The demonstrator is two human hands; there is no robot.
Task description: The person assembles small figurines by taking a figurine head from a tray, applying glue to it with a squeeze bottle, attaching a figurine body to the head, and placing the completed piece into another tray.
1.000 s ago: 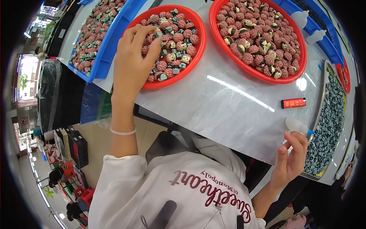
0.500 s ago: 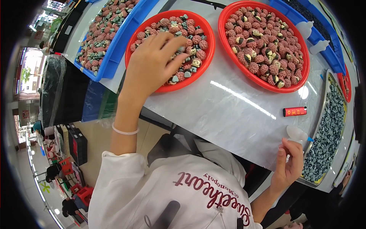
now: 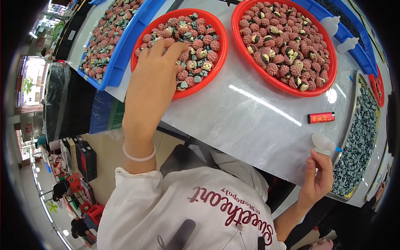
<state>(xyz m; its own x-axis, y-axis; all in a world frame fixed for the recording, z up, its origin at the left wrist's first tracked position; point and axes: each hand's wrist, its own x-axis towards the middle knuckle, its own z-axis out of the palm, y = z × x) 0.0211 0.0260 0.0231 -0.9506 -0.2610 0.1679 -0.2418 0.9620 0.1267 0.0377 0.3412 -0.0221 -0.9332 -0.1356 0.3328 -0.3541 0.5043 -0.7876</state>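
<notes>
The left hand [image 3: 154, 79] reaches into a red tray [image 3: 216, 62] of pink pieces near the table's [image 3: 250, 121] far edge. The right hand [image 3: 318, 179] (at the near edge) pinches a small squeeze bottle [image 3: 324, 143].

A glossy grey desk [image 3: 250, 121] carries two round red trays [image 3: 216, 62] [image 3: 287, 87], a blue tray [image 3: 125, 46], a red lighter [image 3: 321, 118] and a metal tray [image 3: 354, 108].

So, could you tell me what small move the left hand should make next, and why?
Probably close the fingertips on one pink piece and lift it out. The left hand lies flat in the nearer red tray with its fingers spread over the pieces, gripping none that I can see, while the right hand already holds a small white squeeze bottle upright at the table edge.
</notes>
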